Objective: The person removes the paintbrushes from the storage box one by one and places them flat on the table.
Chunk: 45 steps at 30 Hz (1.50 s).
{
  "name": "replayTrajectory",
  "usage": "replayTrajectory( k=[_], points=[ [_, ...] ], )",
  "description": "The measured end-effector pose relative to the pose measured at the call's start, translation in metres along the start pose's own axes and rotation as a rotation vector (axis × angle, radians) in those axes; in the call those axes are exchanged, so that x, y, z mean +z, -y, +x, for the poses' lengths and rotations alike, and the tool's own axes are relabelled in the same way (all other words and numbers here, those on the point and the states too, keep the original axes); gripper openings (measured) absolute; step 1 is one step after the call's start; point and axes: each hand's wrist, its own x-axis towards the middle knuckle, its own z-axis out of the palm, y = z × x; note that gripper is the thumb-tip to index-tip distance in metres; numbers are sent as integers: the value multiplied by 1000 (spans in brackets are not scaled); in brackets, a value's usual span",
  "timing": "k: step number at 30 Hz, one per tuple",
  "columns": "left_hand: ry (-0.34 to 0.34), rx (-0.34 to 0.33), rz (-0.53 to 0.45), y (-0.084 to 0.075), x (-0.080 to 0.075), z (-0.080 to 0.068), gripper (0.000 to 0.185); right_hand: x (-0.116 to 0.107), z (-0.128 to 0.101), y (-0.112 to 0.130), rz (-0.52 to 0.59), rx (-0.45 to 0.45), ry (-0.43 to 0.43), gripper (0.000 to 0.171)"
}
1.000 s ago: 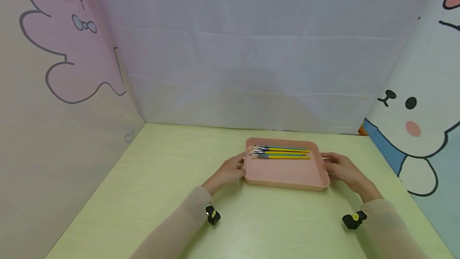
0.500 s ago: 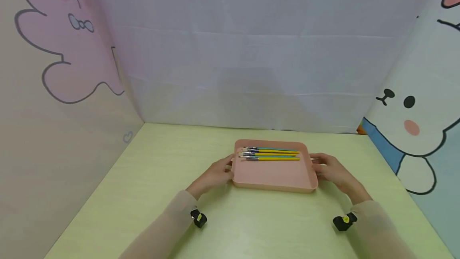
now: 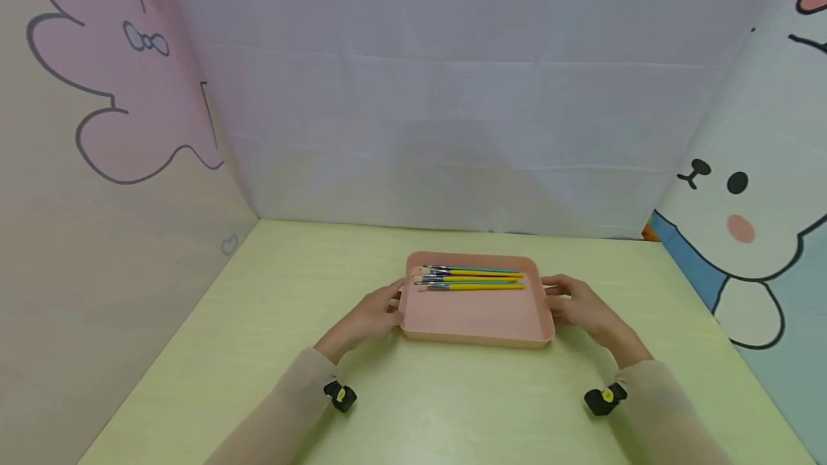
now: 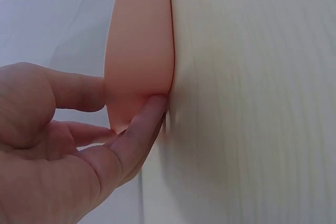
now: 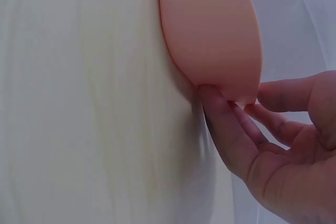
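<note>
A shallow pink tray (image 3: pixel 478 316) with rounded corners lies on the table, and several paintbrushes (image 3: pixel 474 279) with yellow and teal handles rest side by side in its back half, bristles pointing left. My left hand (image 3: pixel 366 316) grips the tray's left short side. On the opposite side, my right hand (image 3: pixel 586 313) holds the right end. In the left wrist view, fingers of the left hand (image 4: pixel 79 174) meet the tray wall (image 4: pixel 139 40) at its rim and its lower edge. The right wrist view shows the right hand (image 5: pixel 283 174) pinching the other end of the tray (image 5: pixel 210 30) similarly.
The pale wood-grain table (image 3: pixel 310 264) stretches around the tray. A whitish sheet (image 3: pixel 446 128) stands behind its back edge. Side panels with a pink cartoon figure (image 3: pixel 142 120) and a white one (image 3: pixel 762 235) flank it. Both sleeves carry small black devices (image 3: pixel 341 396).
Both hands have slid the tray with its paintbrushes to the left and very slightly toward me. The brushes keep nearly the same places in the tray.
</note>
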Motion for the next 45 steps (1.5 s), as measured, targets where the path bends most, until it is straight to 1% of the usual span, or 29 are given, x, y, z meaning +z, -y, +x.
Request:
replayTrajectory(
  k=[4,9,16,22,29,32,36,39,45],
  points=[
    [-17,7,15,4,-5,-6,70,8,3,1,2,-15,9,52],
    [-30,-9,24,8,-10,-12,70,16,4,6,-8,-26,8,52],
    [-23,-8,28,12,-13,-17,71,24,2,10,-17,-32,-1,50],
    [-39,-9,34,17,-15,-23,72,31,0,13,-4,-38,7,51],
    [-35,-18,38,15,-18,-26,70,34,0,14,-18,-33,-6,49],
    [-37,-10,43,15,-19,-26,69,35,0,15,-31,-32,-9,49],
    [-40,5,40,16,-20,-27,69,35,0,17,-66,-35,-18,49],
    [-48,-4,27,18,-19,-27,71,33,-1,18,-96,-33,-14,52],
    [-73,14,-6,18,-19,-26,88,24,-1,24,-225,-47,3,58]
  ],
)
